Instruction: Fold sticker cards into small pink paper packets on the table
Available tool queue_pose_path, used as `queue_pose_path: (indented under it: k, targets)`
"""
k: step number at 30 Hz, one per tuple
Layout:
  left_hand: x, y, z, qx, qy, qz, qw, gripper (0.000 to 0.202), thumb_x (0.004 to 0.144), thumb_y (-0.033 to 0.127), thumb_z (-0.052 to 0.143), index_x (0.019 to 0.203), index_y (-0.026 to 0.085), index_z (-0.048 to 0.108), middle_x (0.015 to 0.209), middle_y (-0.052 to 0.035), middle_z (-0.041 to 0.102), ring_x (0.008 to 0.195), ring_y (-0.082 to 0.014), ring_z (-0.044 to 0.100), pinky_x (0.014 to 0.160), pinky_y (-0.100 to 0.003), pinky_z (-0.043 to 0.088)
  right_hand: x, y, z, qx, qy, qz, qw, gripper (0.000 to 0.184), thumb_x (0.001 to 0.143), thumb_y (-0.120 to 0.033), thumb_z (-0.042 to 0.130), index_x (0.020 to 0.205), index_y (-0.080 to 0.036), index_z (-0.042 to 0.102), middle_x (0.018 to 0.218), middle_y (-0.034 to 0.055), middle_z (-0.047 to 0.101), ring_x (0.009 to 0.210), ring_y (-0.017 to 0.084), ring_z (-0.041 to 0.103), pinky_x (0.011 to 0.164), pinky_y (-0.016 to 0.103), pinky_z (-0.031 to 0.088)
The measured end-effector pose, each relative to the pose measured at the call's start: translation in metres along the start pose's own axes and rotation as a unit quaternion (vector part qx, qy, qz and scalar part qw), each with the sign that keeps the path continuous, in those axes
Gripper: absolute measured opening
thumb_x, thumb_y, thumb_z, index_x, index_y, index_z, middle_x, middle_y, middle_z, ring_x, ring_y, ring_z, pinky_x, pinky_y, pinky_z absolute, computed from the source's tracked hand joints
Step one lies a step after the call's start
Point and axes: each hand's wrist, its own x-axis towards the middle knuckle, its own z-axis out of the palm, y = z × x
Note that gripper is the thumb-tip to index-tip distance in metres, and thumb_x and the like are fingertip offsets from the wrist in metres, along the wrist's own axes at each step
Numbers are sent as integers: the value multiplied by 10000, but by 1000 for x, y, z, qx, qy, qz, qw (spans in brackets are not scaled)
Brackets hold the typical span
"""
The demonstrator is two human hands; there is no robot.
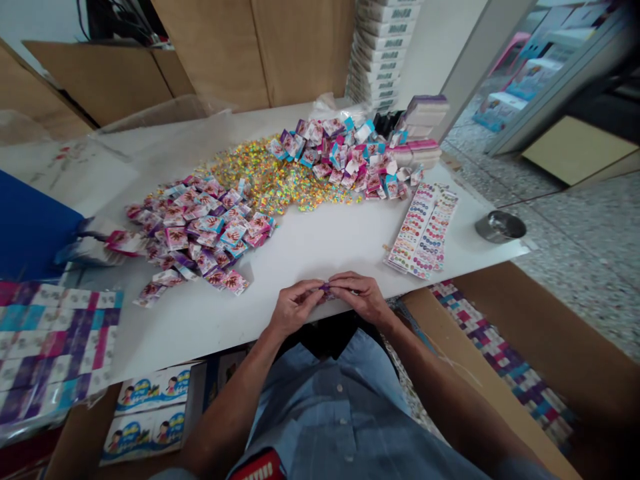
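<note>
My left hand (294, 307) and my right hand (361, 295) meet at the near edge of the white table (320, 247). Together their fingers pinch a small purple packet (326, 289), which is mostly hidden between them. A heap of small pink, purple and blue packets (200, 230) lies to the left of my hands. Another heap of folded little boxes (345, 160) sits farther back. Between the heaps spreads a scatter of tiny shiny stickers (270, 180). Sticker sheets (424, 227) lie to the right of my hands.
A small metal bowl (500, 225) stands at the table's right edge. Printed sheets (50, 347) lie at the near left beside a blue object (30, 227). An open cardboard box (505, 360) with packed items is at the lower right. White boxes (383, 47) are stacked at the back.
</note>
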Motion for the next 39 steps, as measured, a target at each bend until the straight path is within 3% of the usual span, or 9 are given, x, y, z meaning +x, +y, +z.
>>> queue_pose_path:
  k: [8,15,23,29,33,36,39]
  targets:
    - [2,0,-3,66,6,26,997,213,924,331,647,1050,217,775,956,-63,772,700,-157,735,694,-274,614,0,7,2,21,11,16,1000,151,894,-345,723,1006,-295,811,930,44,765,857,193,698,794,325,577]
    - [-2,2,-5,50,-16,20,998,220,920,326,647,1060,219,778,1067,-94,757,757,-175,743,740,-309,622,-4,14,-1,-18,-12,-35,999,185,936,-310,673,1078,-316,791,1029,43,766,970,200,709,881,354,591]
    - [-5,-5,-8,150,-16,131,980,234,899,253,677,1112,267,772,1169,-74,752,1092,-210,706,1001,-373,558,-12,20,-6,-144,-34,-168,975,321,954,-235,644,1258,-321,702,1228,83,709,1072,203,696,923,379,609]
    - [-5,-13,-8,178,-13,155,972,226,938,239,626,1112,276,766,1139,-48,765,1042,-184,725,965,-351,584,-15,28,-4,-222,-30,-221,949,356,972,-176,588,1293,-307,669,1207,99,710,996,202,684,852,379,619]
    - [-3,-7,-4,222,1,204,953,204,954,235,603,1061,257,775,1071,-50,780,975,-171,740,897,-318,612,-12,18,-2,-203,-36,-198,958,320,981,-212,583,1274,-297,678,1160,92,720,1014,205,688,876,377,616]
    - [5,12,-28,299,67,265,914,218,959,190,585,1061,255,767,1089,-50,773,979,-162,733,895,-305,605,-5,7,-8,-164,9,-135,977,315,968,-266,617,1279,-275,672,1176,91,708,978,194,709,852,348,627]
    - [20,45,-91,423,206,316,824,171,918,188,652,1040,235,763,1111,-55,763,1003,-178,721,928,-330,585,7,3,-33,-179,109,-87,974,222,962,-311,626,1150,-260,731,1070,71,729,912,190,715,824,340,625]
